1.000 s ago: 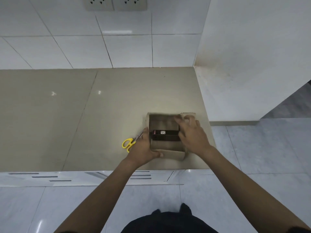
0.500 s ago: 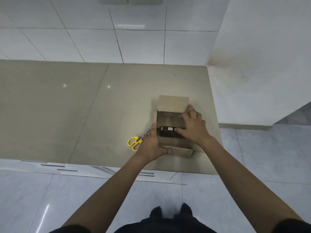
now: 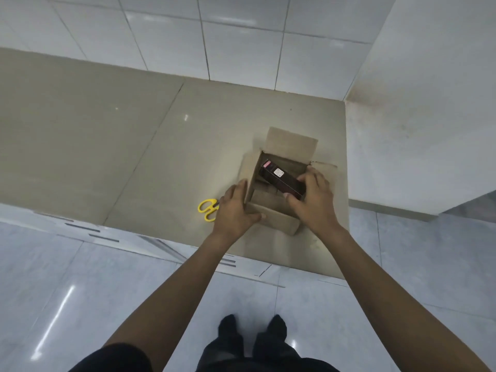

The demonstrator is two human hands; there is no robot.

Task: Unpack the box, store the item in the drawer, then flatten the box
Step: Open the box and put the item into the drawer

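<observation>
An open cardboard box (image 3: 291, 143) stands on the beige counter near its right end, all flaps folded out. A long black item (image 3: 281, 179) with a white label and a red mark sits tilted at the box's mouth. My right hand (image 3: 312, 202) grips its near end between thumb and fingers. My left hand (image 3: 234, 210) presses against the box's left wall and near flap, holding the box. Drawer fronts with dark slot handles (image 3: 103, 237) run below the counter edge.
Yellow-handled scissors (image 3: 208, 208) lie on the counter (image 3: 107, 146) just left of my left hand. A white tiled wall stands behind, and a white cabinet side (image 3: 418, 130) rises to the right. My feet stand on the glossy grey floor below.
The far flap has opened out. My right hand has closed on the black item and raised its end toward the box's top. The camera has tilted down and rolled.
</observation>
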